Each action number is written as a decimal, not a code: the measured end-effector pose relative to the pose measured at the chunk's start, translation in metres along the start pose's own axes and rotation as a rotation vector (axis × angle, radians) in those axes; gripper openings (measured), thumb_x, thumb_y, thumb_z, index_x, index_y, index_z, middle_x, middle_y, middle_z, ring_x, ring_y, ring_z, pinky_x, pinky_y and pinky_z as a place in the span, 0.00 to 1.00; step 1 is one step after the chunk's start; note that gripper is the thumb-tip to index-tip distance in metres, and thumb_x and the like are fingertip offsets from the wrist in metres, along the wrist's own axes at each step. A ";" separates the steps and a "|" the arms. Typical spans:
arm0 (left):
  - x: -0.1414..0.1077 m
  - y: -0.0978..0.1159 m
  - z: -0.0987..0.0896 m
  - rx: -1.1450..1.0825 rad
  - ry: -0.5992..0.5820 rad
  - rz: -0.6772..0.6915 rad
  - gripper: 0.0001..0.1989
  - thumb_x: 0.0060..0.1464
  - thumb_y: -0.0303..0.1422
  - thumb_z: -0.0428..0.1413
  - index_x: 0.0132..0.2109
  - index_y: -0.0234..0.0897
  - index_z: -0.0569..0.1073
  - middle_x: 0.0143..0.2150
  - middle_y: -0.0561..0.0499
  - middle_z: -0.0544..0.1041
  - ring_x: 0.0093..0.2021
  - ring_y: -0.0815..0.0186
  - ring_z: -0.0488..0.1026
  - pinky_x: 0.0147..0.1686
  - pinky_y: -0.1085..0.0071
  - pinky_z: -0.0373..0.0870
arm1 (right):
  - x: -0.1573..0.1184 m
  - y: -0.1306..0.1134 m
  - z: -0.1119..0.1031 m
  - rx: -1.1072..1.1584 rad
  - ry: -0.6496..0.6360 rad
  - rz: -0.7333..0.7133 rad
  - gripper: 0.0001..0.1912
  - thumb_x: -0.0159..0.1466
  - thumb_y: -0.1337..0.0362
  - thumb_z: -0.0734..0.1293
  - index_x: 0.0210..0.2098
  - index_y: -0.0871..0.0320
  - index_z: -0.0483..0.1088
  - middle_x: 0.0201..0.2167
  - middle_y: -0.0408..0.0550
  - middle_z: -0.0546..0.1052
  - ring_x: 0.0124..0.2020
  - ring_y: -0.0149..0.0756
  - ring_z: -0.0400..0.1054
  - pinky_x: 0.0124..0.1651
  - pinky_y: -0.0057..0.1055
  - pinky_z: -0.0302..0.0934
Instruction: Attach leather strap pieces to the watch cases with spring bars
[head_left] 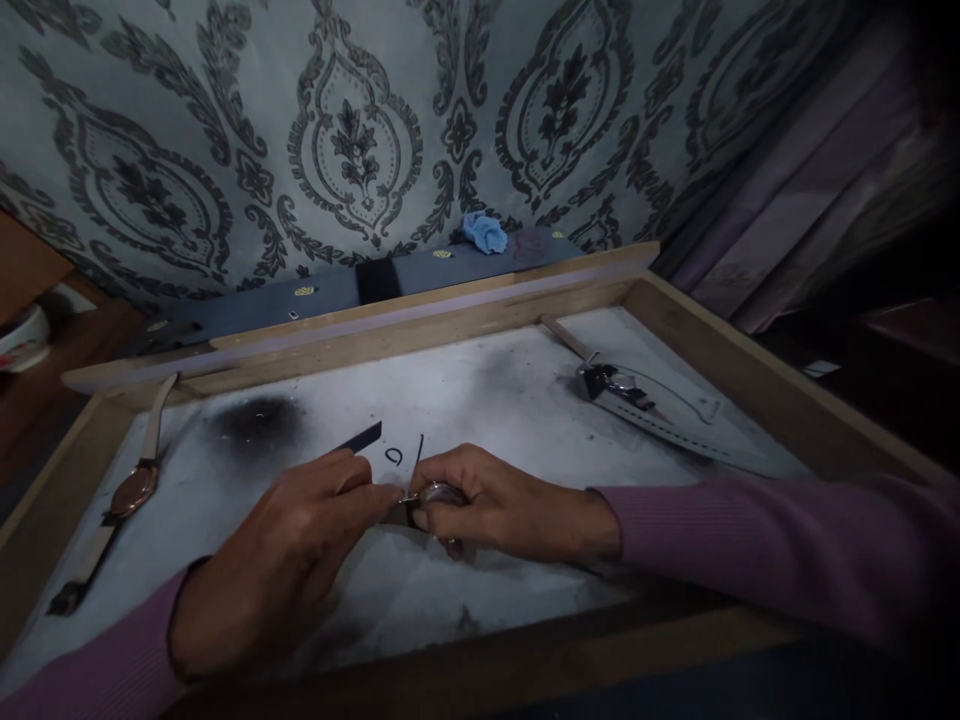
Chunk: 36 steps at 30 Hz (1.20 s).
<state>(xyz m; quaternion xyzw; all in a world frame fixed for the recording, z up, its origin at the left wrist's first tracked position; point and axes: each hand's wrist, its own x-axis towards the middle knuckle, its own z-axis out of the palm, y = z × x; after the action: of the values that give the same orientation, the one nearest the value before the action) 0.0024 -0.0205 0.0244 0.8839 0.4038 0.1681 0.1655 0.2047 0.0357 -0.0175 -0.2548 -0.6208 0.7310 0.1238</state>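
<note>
Near the middle of a wooden-framed white tray (645,262), my right hand (491,505) grips a small round watch (441,493) between thumb and fingers. My left hand (300,535) is closed beside it, its fingertips pinched at the watch's left side, where a short piece of strap shows. What exactly the left fingertips hold is too small to tell. A dark flat strip (363,438) sticks out beyond the left knuckles. Just above the hands, a small dark ring (394,456) and a thin dark piece (420,446) lie on the white surface.
A watch with a pale strap (133,492) lies along the tray's left side. At the right are another watch (622,382) and a pointed pale object (690,430). Behind the tray, a crumpled blue cloth (485,233) rests on a dark blue surface (262,305). A bowl (24,340) stands far left.
</note>
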 end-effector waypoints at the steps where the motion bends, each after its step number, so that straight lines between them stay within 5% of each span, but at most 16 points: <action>1: 0.000 0.000 -0.001 0.001 -0.006 0.005 0.14 0.62 0.19 0.43 0.36 0.35 0.72 0.28 0.53 0.67 0.27 0.69 0.63 0.26 0.73 0.56 | 0.000 0.001 0.000 -0.004 0.000 -0.004 0.02 0.58 0.70 0.62 0.30 0.62 0.67 0.19 0.38 0.66 0.21 0.25 0.62 0.26 0.22 0.58; 18: -0.002 0.002 0.000 0.121 -0.087 0.051 0.17 0.56 0.15 0.40 0.38 0.35 0.70 0.31 0.50 0.69 0.30 0.64 0.63 0.28 0.69 0.61 | -0.002 0.000 0.002 -0.045 -0.004 -0.015 0.04 0.59 0.71 0.62 0.32 0.63 0.68 0.23 0.39 0.66 0.23 0.23 0.61 0.27 0.22 0.59; 36: -0.009 0.005 0.006 0.403 -0.032 0.204 0.16 0.64 0.21 0.37 0.53 0.26 0.64 0.34 0.43 0.71 0.34 0.58 0.66 0.28 0.64 0.68 | -0.002 0.002 0.002 -0.071 0.005 -0.043 0.05 0.61 0.69 0.61 0.34 0.63 0.68 0.23 0.39 0.66 0.23 0.24 0.60 0.28 0.23 0.57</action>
<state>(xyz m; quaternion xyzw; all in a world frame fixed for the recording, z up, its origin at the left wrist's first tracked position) 0.0022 -0.0314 0.0194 0.9379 0.3351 0.0857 -0.0259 0.2056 0.0331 -0.0187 -0.2475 -0.6514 0.7050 0.1321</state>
